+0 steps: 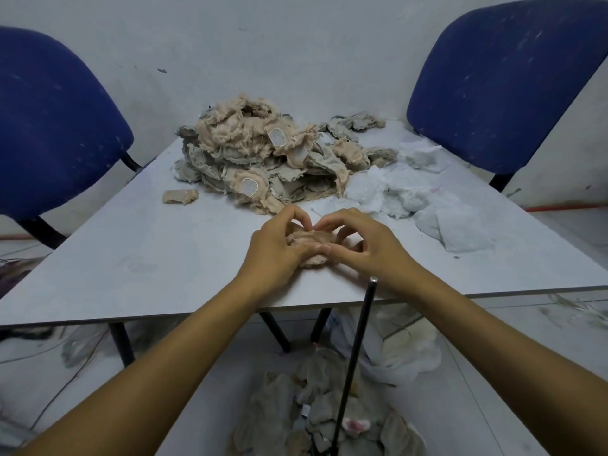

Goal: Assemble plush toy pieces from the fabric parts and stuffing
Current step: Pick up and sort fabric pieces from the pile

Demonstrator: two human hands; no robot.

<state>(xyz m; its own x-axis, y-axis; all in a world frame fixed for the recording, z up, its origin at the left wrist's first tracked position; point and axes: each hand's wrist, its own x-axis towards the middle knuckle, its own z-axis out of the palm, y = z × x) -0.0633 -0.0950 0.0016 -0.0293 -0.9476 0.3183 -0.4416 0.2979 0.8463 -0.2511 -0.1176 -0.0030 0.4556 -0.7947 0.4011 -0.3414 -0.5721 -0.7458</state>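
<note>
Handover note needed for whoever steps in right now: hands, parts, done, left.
Left hand and right hand: both pinch one beige plush piece on the table near its front edge, fingertips meeting over it.
Fabric pile: beige and grey pieces heaped at the table's far middle; one stray beige piece lies left of it.
Stuffing: white wads to the right of the pile.
Black rod leans against the front edge.
Done: can't tell whether the held piece is stuffed.
Left: the pile appears unworked.
</note>
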